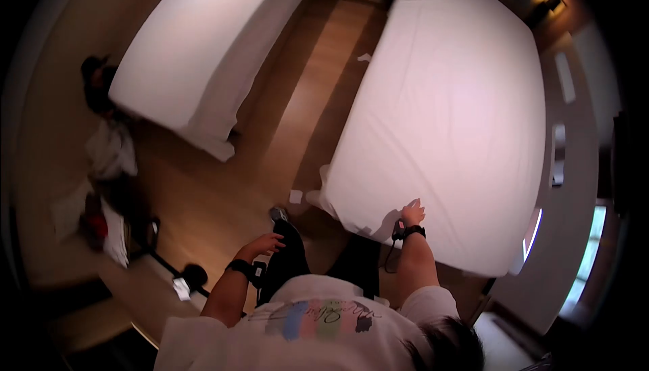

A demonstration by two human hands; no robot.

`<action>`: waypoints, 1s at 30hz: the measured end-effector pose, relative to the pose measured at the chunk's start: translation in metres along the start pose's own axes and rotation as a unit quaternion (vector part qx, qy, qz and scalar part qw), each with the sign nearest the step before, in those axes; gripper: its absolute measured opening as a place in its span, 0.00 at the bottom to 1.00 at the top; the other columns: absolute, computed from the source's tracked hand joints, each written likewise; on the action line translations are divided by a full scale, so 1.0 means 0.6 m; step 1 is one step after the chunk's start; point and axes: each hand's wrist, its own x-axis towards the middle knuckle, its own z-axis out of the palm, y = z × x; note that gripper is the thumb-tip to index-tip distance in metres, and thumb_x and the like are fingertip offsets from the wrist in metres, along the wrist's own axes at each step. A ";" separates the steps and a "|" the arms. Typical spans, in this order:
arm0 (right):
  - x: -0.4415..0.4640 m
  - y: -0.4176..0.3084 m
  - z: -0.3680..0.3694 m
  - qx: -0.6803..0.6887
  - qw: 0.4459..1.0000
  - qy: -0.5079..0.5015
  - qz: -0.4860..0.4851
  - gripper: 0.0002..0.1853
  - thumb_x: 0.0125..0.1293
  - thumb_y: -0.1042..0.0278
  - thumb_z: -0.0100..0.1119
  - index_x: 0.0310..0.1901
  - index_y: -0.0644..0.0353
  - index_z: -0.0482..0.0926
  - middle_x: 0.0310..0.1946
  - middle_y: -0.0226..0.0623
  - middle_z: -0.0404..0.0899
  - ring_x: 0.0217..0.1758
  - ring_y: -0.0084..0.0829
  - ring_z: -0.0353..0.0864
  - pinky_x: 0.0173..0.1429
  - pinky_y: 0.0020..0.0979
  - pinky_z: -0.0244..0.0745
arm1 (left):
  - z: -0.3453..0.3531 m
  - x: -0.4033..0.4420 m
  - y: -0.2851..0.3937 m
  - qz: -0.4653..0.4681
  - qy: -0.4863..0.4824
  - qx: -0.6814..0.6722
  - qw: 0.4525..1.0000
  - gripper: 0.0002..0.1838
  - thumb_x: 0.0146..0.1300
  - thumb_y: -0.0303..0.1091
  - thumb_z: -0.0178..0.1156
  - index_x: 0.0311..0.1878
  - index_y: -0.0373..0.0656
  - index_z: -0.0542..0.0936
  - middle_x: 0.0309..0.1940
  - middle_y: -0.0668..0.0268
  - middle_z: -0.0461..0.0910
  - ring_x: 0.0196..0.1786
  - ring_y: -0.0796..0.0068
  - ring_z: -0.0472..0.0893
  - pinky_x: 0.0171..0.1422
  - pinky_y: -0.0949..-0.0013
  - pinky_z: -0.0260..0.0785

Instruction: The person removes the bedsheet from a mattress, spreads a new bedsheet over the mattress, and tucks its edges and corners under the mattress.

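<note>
My right hand (414, 213) lies at the near end of the right-hand bed, its fingers stretched out over the white sheet (446, 121). It appears to touch the sheet, and nothing shows in its grasp. Faint creases run along the sheet, and some fabric bunches at the bed's near left corner. My left hand (265, 244) hangs in front of my left thigh, fingers loosely extended and holding nothing. Black bands with small devices are strapped round both wrists, and a cable dangles from the right one.
A second white-covered bed (182, 46) stands to the left, across a strip of wooden floor (291, 100). Small white scraps (296, 196) lie on the floor near the right bed. Along the left wall are a white cloth heap (111, 151) and dark items. A lamp (554, 2) glows far right.
</note>
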 end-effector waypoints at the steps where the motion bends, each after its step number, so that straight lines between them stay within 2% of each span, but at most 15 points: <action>1: -0.031 -0.009 0.014 0.026 0.999 -0.021 -0.008 0.37 0.54 0.65 0.51 0.66 0.65 0.51 0.63 0.62 0.53 0.68 0.58 0.51 0.71 0.49 0.43 | -0.037 0.014 0.008 0.001 -0.003 0.052 0.999 0.23 0.63 0.41 0.44 0.62 0.48 0.66 0.49 0.68 0.78 0.44 0.72 0.76 0.47 0.67 0.67; 4: -0.125 -0.001 0.145 -0.050 0.999 0.004 -0.017 0.43 0.52 0.63 0.53 0.67 0.67 0.46 0.66 0.64 0.45 0.68 0.66 0.44 0.71 0.51 0.41 | -0.144 0.100 -0.001 0.110 -0.072 0.101 0.986 0.23 0.63 0.42 0.44 0.61 0.49 0.66 0.49 0.69 0.78 0.44 0.73 0.76 0.44 0.68 0.67; 7: -0.269 -0.079 0.196 -0.255 0.944 0.001 -0.208 0.46 0.50 0.59 0.56 0.65 0.78 0.45 0.69 0.59 0.41 0.69 0.68 0.36 0.70 0.58 0.38 | -0.194 0.182 0.052 0.257 -0.105 -0.006 0.961 0.21 0.62 0.37 0.50 0.58 0.41 0.68 0.42 0.65 0.79 0.38 0.75 0.75 0.42 0.69 0.69; 10: -0.351 -0.158 0.224 -0.156 0.899 -0.016 -0.409 0.34 0.50 0.64 0.56 0.62 0.62 0.63 0.62 0.53 0.60 0.68 0.57 0.52 0.69 0.56 0.43 | -0.203 0.405 0.050 0.205 -0.077 0.002 0.976 0.22 0.61 0.34 0.54 0.58 0.39 0.67 0.41 0.62 0.78 0.41 0.72 0.77 0.45 0.69 0.70; 12: -0.337 -0.096 0.323 -0.089 0.828 -0.271 -0.483 0.27 0.51 0.70 0.53 0.57 0.54 0.69 0.54 0.48 0.70 0.62 0.47 0.64 0.67 0.52 0.52 | -0.178 0.515 0.060 0.245 -0.019 0.069 0.967 0.26 0.60 0.34 0.55 0.61 0.41 0.64 0.44 0.60 0.77 0.46 0.68 0.76 0.48 0.68 0.69; 15: -0.343 -0.084 0.375 0.080 0.899 -0.371 -0.220 0.21 0.56 0.70 0.50 0.54 0.53 0.73 0.50 0.41 0.75 0.57 0.36 0.70 0.62 0.44 0.62 | -0.108 0.538 0.097 0.215 -0.034 -0.081 0.973 0.34 0.61 0.44 0.55 0.67 0.47 0.55 0.58 0.63 0.66 0.56 0.68 0.68 0.49 0.56 0.68; 17: -0.320 0.013 0.505 0.324 0.903 -0.273 -0.070 0.21 0.62 0.63 0.48 0.58 0.49 0.67 0.52 0.36 0.73 0.57 0.33 0.70 0.58 0.39 0.66 | -0.086 0.556 0.093 0.099 -0.066 -0.136 0.984 0.41 0.60 0.52 0.54 0.70 0.50 0.46 0.68 0.62 0.52 0.64 0.60 0.60 0.51 0.46 0.66; 20: -0.286 -0.010 0.552 0.531 0.798 -0.232 0.167 0.30 0.65 0.50 0.46 0.66 0.46 0.51 0.58 0.34 0.67 0.58 0.36 0.67 0.58 0.39 0.65 | -0.067 0.591 0.067 -0.103 -0.081 -0.083 0.988 0.48 0.56 0.61 0.53 0.71 0.52 0.41 0.72 0.61 0.41 0.67 0.54 0.55 0.55 0.42 0.63; 22: -0.244 -0.033 0.587 0.617 0.712 -0.218 0.253 0.29 0.64 0.44 0.46 0.64 0.47 0.58 0.60 0.35 0.66 0.60 0.35 0.65 0.60 0.40 0.64 | -0.053 0.626 0.032 -0.156 -0.116 -0.035 0.980 0.51 0.53 0.68 0.51 0.71 0.51 0.40 0.72 0.60 0.34 0.69 0.50 0.50 0.55 0.39 0.61; 24: -0.213 -0.048 0.599 0.719 0.596 -0.224 0.279 0.25 0.65 0.44 0.44 0.58 0.50 0.67 0.58 0.37 0.67 0.60 0.34 0.66 0.58 0.39 0.66 | -0.036 0.604 0.034 -0.197 -0.138 -0.133 0.961 0.51 0.51 0.70 0.51 0.70 0.46 0.49 0.70 0.54 0.45 0.66 0.51 0.56 0.55 0.40 0.62; 25: -0.207 -0.068 0.603 0.754 0.558 -0.215 0.270 0.24 0.65 0.45 0.45 0.56 0.51 0.68 0.56 0.36 0.69 0.57 0.34 0.68 0.56 0.37 0.68 | -0.029 0.633 0.009 -0.188 -0.177 -0.198 0.946 0.39 0.56 0.63 0.53 0.62 0.43 0.63 0.58 0.53 0.66 0.57 0.55 0.68 0.52 0.49 0.67; 26: -0.202 -0.092 0.606 0.788 0.520 -0.204 0.259 0.24 0.65 0.46 0.45 0.55 0.53 0.69 0.54 0.35 0.71 0.55 0.34 0.70 0.55 0.36 0.69 | -0.020 0.662 -0.018 -0.199 -0.177 -0.194 0.944 0.39 0.56 0.63 0.53 0.62 0.43 0.63 0.58 0.53 0.66 0.57 0.55 0.68 0.52 0.49 0.67; 28: -0.192 -0.114 0.627 0.782 0.530 -0.211 0.251 0.22 0.65 0.49 0.46 0.54 0.54 0.69 0.51 0.34 0.73 0.51 0.32 0.72 0.53 0.34 0.70 | -0.002 0.701 -0.043 -0.013 -0.084 -0.195 0.977 0.25 0.59 0.54 0.56 0.46 0.40 0.70 0.31 0.63 0.75 0.32 0.69 0.75 0.32 0.62 0.69; 29: -0.197 -0.127 0.625 0.776 0.544 -0.218 0.233 0.21 0.65 0.52 0.47 0.54 0.55 0.69 0.48 0.33 0.75 0.47 0.31 0.74 0.52 0.33 0.70 | 0.006 0.666 -0.023 -0.017 0.003 -0.317 0.948 0.18 0.62 0.48 0.56 0.35 0.41 0.71 0.19 0.67 0.71 0.17 0.75 0.69 0.17 0.73 0.56; 30: -0.206 -0.140 0.621 0.779 0.543 -0.214 0.230 0.21 0.65 0.52 0.47 0.54 0.55 0.69 0.48 0.33 0.75 0.47 0.31 0.74 0.52 0.33 0.70 | -0.017 0.653 -0.035 -0.014 0.000 -0.313 0.950 0.18 0.62 0.48 0.56 0.35 0.41 0.71 0.19 0.67 0.71 0.17 0.75 0.69 0.17 0.73 0.56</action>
